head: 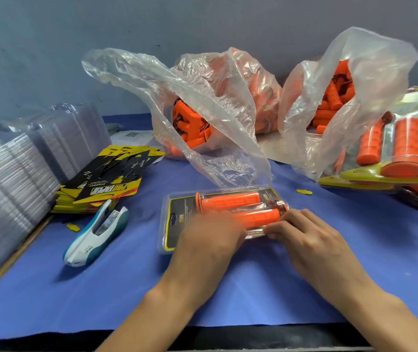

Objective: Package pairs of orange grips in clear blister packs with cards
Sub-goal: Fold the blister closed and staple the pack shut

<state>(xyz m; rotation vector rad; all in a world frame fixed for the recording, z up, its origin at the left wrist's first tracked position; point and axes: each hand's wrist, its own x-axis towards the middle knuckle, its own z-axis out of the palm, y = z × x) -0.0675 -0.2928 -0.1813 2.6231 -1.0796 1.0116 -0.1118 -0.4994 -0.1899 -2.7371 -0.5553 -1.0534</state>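
Observation:
A clear blister pack (pixel 170 222) with a black and yellow card lies on the blue cloth in the middle. Two orange grips (pixel 230 200) lie side by side in it. My left hand (pixel 210 240) rests on the pack's near side, blurred, covering part of the lower grip. My right hand (pixel 301 229) touches the pack's right end with its fingertips bent onto the edge. Whether the pack's lid is closed is unclear.
Stacks of empty blister shells (pixel 12 174) and printed cards (pixel 106 184) sit at the left, with a white and teal stapler (pixel 96 232) near them. Two plastic bags of orange grips (pixel 197 128) (pixel 334 102) stand behind. Finished packs (pixel 395 148) pile at the right.

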